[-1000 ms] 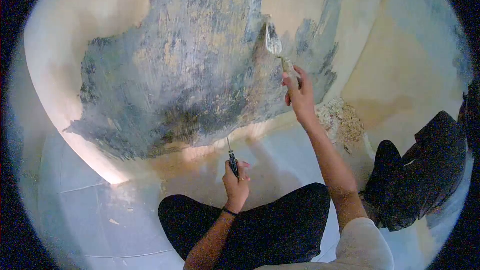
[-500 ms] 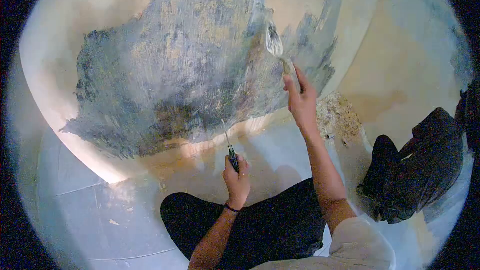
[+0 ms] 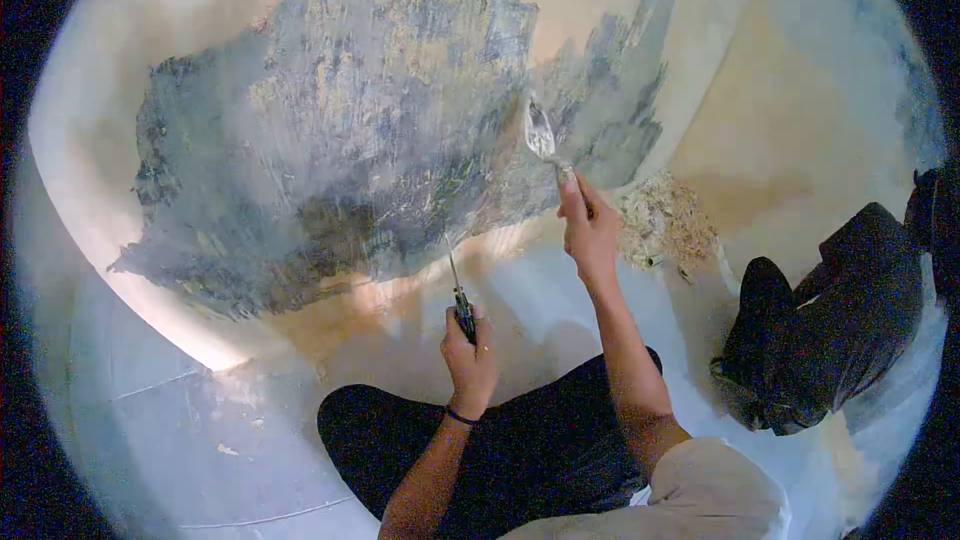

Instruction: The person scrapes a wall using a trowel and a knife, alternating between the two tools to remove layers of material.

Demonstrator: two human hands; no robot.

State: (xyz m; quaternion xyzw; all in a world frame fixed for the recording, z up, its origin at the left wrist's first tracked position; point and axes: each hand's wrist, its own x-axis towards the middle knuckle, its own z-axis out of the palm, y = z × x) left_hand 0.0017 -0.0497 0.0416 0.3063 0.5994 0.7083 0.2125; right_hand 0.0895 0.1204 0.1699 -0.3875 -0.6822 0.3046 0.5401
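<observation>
- We face one curved, cream, grey-patched panel [image 3: 330,110].
- Our right hand [image 3: 593,238] is closed round one silvery metal trowel-like tool [image 3: 540,137], blade [image 3: 539,130] beyond the fingers [image 3: 573,202].
- Our left hand [image 3: 470,365] is closed round one thin black-handled tool [image 3: 463,313], shaft [image 3: 455,268] beyond.

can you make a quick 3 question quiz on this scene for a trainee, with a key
1. What does the right hand hold?
A) a red sponge
B) a hand tool with a broad, shiny metal blade
C) a blue plastic bucket
2. True or false: the left hand grips a slim metal tool with a black handle.
3. Fill in: the crumbly heap of pale flakes lies to the picture's ____ of the right hand.

Key: 1. B; 2. true; 3. right
</observation>
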